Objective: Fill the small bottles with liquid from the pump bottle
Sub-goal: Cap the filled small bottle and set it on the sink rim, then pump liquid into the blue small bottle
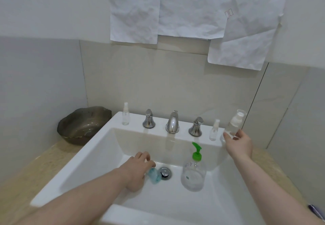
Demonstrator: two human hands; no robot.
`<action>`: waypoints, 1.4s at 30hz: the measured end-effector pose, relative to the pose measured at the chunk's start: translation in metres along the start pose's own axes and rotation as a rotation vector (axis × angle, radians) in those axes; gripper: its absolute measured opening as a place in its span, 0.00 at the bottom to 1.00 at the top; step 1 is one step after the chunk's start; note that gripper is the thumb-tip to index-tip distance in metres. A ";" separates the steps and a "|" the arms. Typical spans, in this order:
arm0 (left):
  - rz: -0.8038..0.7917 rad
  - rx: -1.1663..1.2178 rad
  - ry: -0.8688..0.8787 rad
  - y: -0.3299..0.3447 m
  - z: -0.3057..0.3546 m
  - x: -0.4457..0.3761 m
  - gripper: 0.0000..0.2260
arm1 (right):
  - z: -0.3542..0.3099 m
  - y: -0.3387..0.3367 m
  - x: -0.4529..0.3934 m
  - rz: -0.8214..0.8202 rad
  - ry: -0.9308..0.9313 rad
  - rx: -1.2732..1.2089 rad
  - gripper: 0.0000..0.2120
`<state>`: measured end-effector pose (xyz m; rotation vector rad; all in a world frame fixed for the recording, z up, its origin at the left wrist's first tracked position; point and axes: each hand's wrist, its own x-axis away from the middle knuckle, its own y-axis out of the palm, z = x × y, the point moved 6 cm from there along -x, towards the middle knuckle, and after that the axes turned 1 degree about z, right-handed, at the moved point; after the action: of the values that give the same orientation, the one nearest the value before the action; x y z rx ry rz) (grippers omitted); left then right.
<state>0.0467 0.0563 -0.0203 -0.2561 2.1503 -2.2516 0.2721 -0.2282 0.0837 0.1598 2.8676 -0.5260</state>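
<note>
The left hand [139, 168] is pinching a crumpled teal wrapper [153, 175] just left of the chrome drain [165, 172] in the white sink [84, 156]; the clear, green-topped pump bottle [193, 173] is standing upright right of the drain, while the right hand [239, 142], nearer it, is gripping an upright clear small bottle [234, 123] beyond
</note>
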 end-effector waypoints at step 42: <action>0.240 1.115 0.002 -0.055 0.010 0.021 0.22 | -0.001 0.094 0.176 -0.970 -0.070 0.176 0.16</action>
<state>0.0330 0.0462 0.0366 0.0426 0.6043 -2.8128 0.1145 -0.1291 0.0116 -1.2331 2.6488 -0.8978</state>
